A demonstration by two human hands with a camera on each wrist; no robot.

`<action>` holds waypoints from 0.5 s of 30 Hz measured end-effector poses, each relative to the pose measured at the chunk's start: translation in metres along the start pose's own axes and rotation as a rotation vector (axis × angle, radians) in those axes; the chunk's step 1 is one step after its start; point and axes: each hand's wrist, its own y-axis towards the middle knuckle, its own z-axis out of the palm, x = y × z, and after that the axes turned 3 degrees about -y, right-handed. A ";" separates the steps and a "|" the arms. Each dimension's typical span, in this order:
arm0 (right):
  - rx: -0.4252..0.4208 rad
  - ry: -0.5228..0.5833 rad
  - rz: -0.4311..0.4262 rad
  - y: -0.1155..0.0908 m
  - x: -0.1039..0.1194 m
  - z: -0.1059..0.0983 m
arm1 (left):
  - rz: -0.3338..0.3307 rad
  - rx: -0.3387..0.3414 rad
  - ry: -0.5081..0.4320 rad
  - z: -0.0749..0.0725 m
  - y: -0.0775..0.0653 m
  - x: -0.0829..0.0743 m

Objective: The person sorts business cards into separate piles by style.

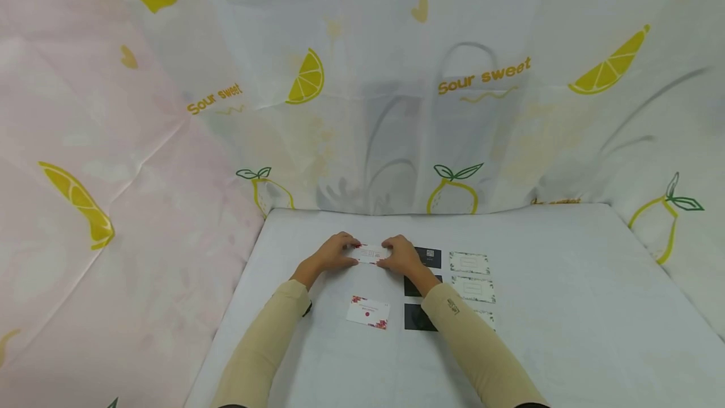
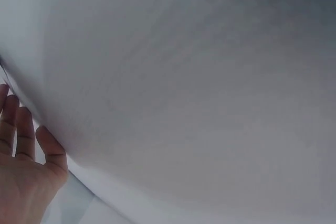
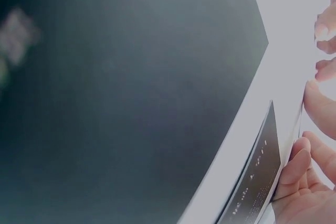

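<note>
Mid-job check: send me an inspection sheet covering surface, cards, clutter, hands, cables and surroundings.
Surface: white tabletop, cards lying on it.
Cards: held card, white with red print; red-flowered card nearer the person; black cards and green-bordered cards, three each, in columns partly behind the right sleeve.
Clutter: nothing seen.
Hands: left hand and right hand grip opposite ends of the held card.
Cables: nothing seen.
Surroundings: lemon-printed sheeting behind and on both sides.

White card (image 1: 369, 254) with red floral corners, lengthwise between both hands (image 1: 334, 253) (image 1: 403, 258)
</note>
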 end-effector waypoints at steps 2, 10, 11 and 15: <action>-0.001 0.008 -0.004 0.000 0.001 -0.001 | 0.003 -0.004 -0.006 -0.001 0.000 0.000; 0.019 0.066 0.030 0.000 0.002 -0.001 | -0.032 -0.025 -0.064 0.000 -0.003 -0.001; 0.019 0.074 0.033 0.000 0.002 -0.001 | -0.037 -0.028 -0.069 0.001 -0.003 -0.001; 0.002 0.115 0.034 0.002 0.001 -0.001 | -0.052 -0.037 -0.082 -0.001 -0.003 0.000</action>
